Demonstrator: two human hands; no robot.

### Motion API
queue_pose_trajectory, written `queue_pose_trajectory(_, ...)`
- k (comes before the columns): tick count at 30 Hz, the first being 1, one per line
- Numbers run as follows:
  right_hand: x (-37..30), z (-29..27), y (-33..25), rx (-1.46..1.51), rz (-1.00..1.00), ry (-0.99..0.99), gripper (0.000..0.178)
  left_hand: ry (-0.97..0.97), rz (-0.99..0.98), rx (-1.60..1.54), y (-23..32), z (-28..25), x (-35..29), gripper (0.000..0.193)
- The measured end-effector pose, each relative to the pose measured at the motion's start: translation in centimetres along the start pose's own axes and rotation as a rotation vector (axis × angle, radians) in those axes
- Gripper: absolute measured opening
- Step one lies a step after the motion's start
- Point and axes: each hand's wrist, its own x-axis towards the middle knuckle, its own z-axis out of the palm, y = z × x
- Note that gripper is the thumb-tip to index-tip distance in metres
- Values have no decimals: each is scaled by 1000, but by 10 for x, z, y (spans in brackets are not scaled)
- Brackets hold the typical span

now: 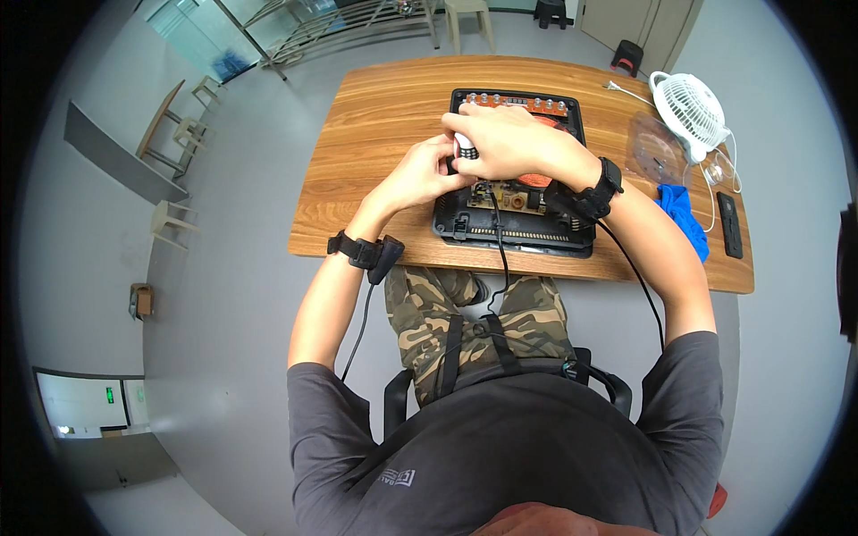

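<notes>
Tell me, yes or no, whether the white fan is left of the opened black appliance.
No, the white fan is well to the right of the opened black appliance.

From my remote post, I see only a sliver of a white-and-black piece gripped in the right hand; the fingers hide the rest, and I cannot tell what it is. The left hand conceals its own grip, its fingertips lost against that piece. The right hand and wrist cover much of a reddish coil and part of the circuit board below. Small bits in a clear plastic tray are too tiny for me to identify. The frame crops a metal rack at the top and a dark object at right.
</notes>
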Motion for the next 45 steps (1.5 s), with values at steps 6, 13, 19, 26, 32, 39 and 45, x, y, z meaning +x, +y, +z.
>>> queue_pose_trajectory(6,13,9,-7,-66,87,24,38,188,124,31,-9,9,-1,42)
queue_pose_trajectory(13,2,2,-8,49,9,28,39,47,74,-85,-10,5,-7,42)
queue_pose_trajectory(19,9,3,-12,6,88,-20,47,100,116,-11,-7,6,-9,39)
queue_pose_trajectory(26,5,5,-7,79,144,10,47,169,134,26,2,7,-9,37)
queue_pose_trajectory(32,7,3,-6,92,144,18,47,186,109,-3,2,7,-8,38)
queue_pose_trajectory(39,10,2,-2,81,124,103,50,105,22,102,7,-5,-11,39)
queue_pose_trajectory(45,18,-23,-8,110,146,142,52,27,35,109,-31,-5,-24,27)
